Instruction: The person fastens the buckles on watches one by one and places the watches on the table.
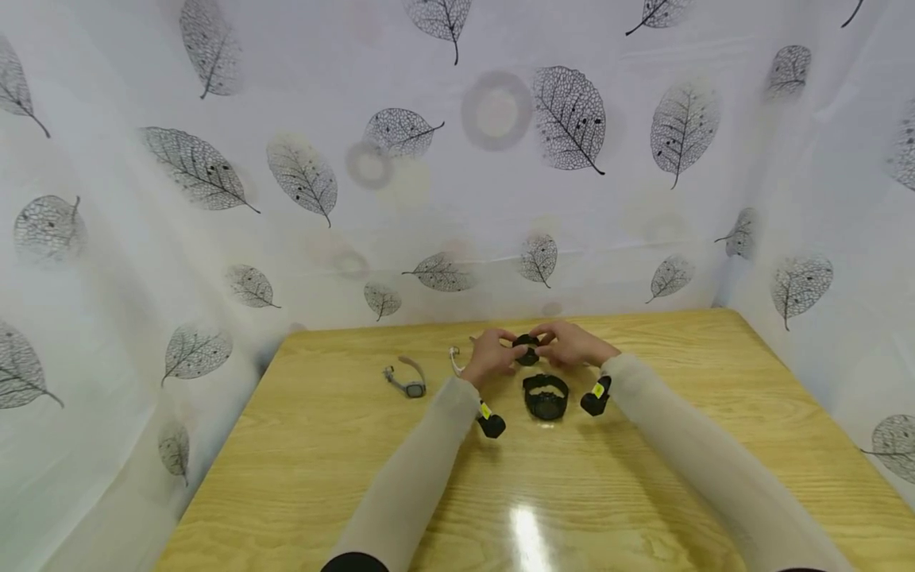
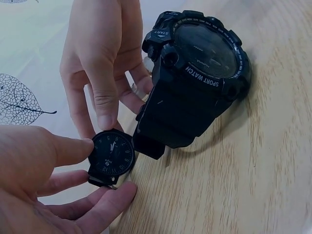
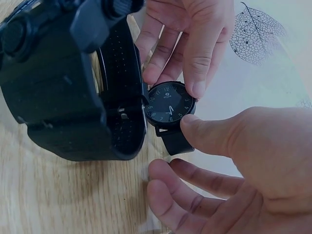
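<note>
Booth: leaf-print sheeting (image 1: pixel 486 206), wooden table (image 1: pixel 286 477)

You have a counter (image 1: pixel 286 469) with a yellowish wood-grain top, glossy enough to carry a bright streak of light on the side close to you. On its left half, as you face it, lies a grey watch (image 1: pixel 415 390) with its strap unfastened and the two ends spread apart. To the right of that lies a silvery strap (image 1: pixel 454 359), partly hidden by your left hand (image 1: pixel 493 353). Nearer to you, right of the middle, sits a chunky black watch (image 1: pixel 546 407) marked "SPORT WATCH", its strap looped behind the dial.
</note>
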### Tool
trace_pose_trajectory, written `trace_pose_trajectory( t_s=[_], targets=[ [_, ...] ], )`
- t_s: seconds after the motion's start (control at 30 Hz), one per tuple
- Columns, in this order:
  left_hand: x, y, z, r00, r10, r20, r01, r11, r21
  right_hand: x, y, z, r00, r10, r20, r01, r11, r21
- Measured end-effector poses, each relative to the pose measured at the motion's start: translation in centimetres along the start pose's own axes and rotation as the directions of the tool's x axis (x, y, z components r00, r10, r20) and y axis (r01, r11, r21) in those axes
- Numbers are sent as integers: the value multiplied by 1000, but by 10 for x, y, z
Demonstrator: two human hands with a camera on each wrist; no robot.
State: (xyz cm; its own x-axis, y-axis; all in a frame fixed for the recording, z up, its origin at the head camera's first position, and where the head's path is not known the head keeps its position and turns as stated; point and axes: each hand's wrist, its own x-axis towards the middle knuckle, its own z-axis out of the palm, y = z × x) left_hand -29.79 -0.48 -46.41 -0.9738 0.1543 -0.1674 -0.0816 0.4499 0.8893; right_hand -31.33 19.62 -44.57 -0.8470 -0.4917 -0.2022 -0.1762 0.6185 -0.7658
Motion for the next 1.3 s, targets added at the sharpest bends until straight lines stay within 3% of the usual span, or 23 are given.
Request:
trace_pose_trajectory(
  t_s=[0.3,0.47,0.6,0.77,0.9,1.13,1.3],
  targets=[
    [-7,2,-3,1000,14,5,-14,1000,10,0,-1,2,1000,-11,-1,10,1000,-6],
    [-12,-1,-8,998,58,-12,-58,998,12,-3,-4,0,999,-39,-22,37,995,-88],
    [-19,-7,-16,993,116,-31,-118,992,-45,-5,-10,-2,995,-75,-58,68,990,-122],
    [-23,-23,-26,971,222,-85,-229,971,-74,-8,-21,0,992,-96,-85,87,991,-106],
    [-27,-32,-32,951,273,-146,-285,956,-71,-9,-27,4,988,-111,-109,98,988,-120],
    [-37,-31,-47,928,302,-219,-322,944,-64,-4,-42,11,971,-181,-155,149,969,-197],
    [-39,-35,-62,891,325,-318,-321,945,68,5,-58,17,964,-196,-178,160,967,-197]
  ],
)
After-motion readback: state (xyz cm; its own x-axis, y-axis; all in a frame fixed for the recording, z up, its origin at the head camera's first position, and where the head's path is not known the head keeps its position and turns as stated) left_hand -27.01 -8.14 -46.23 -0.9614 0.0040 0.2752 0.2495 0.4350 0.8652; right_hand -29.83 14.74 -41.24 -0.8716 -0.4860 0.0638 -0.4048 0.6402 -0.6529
